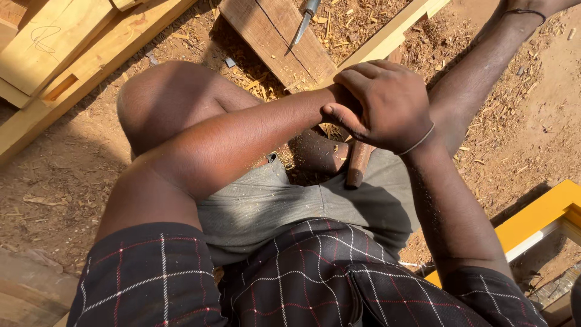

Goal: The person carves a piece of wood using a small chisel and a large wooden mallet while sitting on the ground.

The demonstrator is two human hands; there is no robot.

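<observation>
My right hand [384, 103], with a thin band at the wrist, is curled shut over the end of my left forearm. A brown wooden tool handle [358, 162] sticks out downward from under its palm, over my grey shorts. My left hand is covered by the right hand; only its wrist [327, 100] shows, so its grip is hidden. My left arm crosses in front of my raised left knee [163, 97]. What the handle's upper end looks like is hidden.
A metal blade [302, 23] lies on a dark plank [272, 36] ahead. Pale planks [54, 54] are stacked at the upper left, and a light beam [387, 33] runs to the upper right. A yellow frame [538, 215] sits at the right. Wood shavings cover the dirt.
</observation>
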